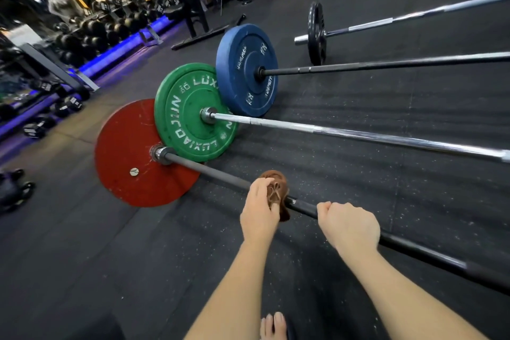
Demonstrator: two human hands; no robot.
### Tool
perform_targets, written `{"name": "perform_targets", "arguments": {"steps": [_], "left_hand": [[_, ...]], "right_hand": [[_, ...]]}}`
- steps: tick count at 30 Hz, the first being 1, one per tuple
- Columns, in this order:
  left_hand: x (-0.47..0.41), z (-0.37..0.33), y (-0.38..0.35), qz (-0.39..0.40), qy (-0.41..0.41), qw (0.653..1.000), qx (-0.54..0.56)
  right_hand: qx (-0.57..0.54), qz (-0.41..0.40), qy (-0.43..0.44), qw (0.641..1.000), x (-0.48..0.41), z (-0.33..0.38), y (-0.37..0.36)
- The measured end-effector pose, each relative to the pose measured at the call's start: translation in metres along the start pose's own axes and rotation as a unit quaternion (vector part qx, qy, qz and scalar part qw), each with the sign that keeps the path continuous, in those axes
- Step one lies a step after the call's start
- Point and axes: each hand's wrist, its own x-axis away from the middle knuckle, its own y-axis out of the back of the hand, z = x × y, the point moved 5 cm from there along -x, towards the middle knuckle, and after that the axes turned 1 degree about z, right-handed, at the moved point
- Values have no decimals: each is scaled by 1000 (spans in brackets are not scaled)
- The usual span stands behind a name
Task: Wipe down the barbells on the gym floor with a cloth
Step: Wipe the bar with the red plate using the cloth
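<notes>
Head view: both hands on the nearest barbell (215, 171), which lies on a black speckled rubber floor (358, 174).
The left hand (259, 210) grips a brown cloth (278, 190) wrapped on the dark bar near the red plate (129, 157). The right hand (349, 226) is curled round the bare bar just beside it. Blue-lit dumbbell racks (110, 25) line the left side. The green plate (190, 107) reads "LUXIAOJUN"; the blue plate (245, 69) lettering is illegible.

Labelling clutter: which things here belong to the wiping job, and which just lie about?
Job: crumpled brown cloth; dark bar with red plate; chrome bar with green plate; black bar with blue plate; far bar with small black plate.
Lying about: racked black dumbbells; loose dumbbells on floor.
</notes>
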Motion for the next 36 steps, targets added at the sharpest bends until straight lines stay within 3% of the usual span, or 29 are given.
{"name": "perform_targets", "arguments": {"steps": [8, 17, 24, 30, 36], "left_hand": [[-55, 41, 24, -29, 125, 992, 15], [-34, 20, 7, -34, 85, 996, 0], [-13, 0, -2, -9, 68, 997, 20], [-29, 19, 8, 28, -12, 999, 11], [-81, 69, 32, -16, 95, 995, 19]], "right_hand": [[12, 2, 6, 1000, -5, -1, -8], [24, -10, -8, 1000, -3, 0, -13], [-40, 67, -37, 996, -21, 11, 11], [-55, 7, 43, 998, -44, 65, 11], [-16, -37, 72, 997, -42, 61, 1]]}}
